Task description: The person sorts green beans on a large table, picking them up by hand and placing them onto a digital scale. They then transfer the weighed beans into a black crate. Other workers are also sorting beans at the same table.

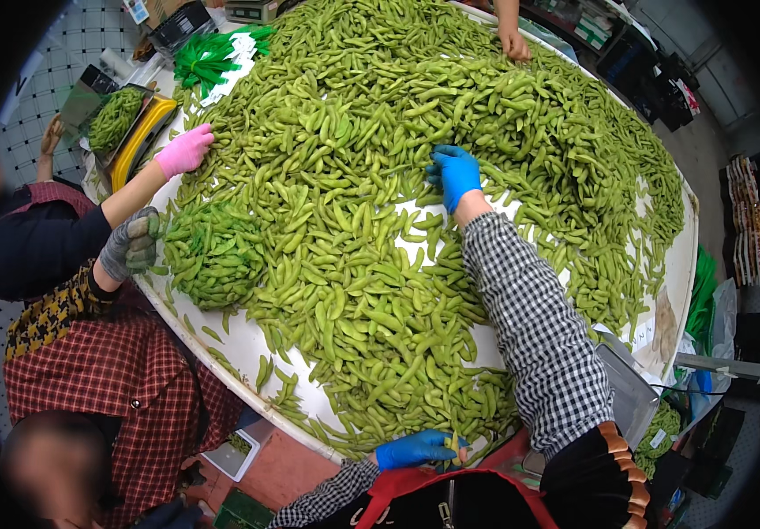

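Note:
My right hand (456, 173), in a blue glove, reaches out to the middle of a wide heap of green edamame pods (347, 244). Its fingertips touch pods there, but whether they grip any is hidden. Close to my body, at the table's near edge, my left hand (417, 449), also blue-gloved, has its fingers closed around a yellowish pod (452, 448). One bare fingertip shows through that glove. White tabletop (416, 248) appears between the loose pods just below my right hand.
At the left, co-workers' gloved hands, one pink (185, 152) and one grey (131, 243), are near a filled green net bag (213, 254). Green nets with white tags (218, 63) lie beyond. A bare hand (515, 45) touches the far pods. A clear plastic container (624, 390) stands right.

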Tool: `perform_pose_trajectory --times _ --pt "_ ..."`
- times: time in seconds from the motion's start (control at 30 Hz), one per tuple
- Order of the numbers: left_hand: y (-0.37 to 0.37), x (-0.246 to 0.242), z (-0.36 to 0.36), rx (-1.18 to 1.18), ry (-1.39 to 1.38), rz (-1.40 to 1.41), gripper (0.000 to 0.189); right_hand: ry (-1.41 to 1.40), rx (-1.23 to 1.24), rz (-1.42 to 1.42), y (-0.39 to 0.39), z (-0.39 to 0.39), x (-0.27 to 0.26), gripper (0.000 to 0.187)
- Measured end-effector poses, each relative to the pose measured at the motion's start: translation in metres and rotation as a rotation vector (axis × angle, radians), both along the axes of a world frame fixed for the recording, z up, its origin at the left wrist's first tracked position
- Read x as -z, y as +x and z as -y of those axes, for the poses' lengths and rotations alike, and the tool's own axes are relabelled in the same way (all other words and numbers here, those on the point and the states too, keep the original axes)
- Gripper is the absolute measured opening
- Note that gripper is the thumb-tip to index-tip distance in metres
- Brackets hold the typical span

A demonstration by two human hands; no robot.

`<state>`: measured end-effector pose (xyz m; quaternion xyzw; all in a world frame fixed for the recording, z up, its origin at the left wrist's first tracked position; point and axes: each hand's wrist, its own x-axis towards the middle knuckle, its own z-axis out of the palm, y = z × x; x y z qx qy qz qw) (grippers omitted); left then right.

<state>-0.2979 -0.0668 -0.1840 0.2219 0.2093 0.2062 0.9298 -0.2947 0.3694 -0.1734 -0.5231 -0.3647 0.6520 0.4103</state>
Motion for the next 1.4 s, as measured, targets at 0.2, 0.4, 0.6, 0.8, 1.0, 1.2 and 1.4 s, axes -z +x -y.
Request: perform_pose_trajectory --times 0.2,0.4,0.6,0.8,1.0,1.2,1.4 --pt "-0.001 0.003 0.001 0.083 -0.015 -0.074 0.043 -0.020 0.047 0.114 -0.019 -0.012 0.006 0.023" --pt "0.001 0.006 0.002 0.083 -0.014 -0.072 0.039 -0.023 0.013 0.209 -0.021 -0.021 0.002 0.015" --pt "0.002 0.004 0.006 0.019 -0.030 -0.031 0.033 0.050 -0.249 0.234 0.015 0.009 -0.015 0.020" --pt "-0.006 -0.003 0.003 -0.048 -0.040 0.104 0.035 0.684 -0.820 1.398 0.076 0.077 -0.074 0.018" --pt "-0.016 -0.024 0.001 -0.400 0.047 0.095 0.037 0.627 -0.767 0.582 0.131 0.188 -0.098 0.018" --pt "-0.008 -0.070 -0.025 -0.840 -0.076 -0.226 0.026 0.781 -0.887 0.558 0.138 0.282 -0.122 0.020" --pt "-0.001 -0.059 -0.016 -0.899 0.113 -0.365 0.024 1.074 -0.855 0.606 0.145 0.298 -0.124 0.025"
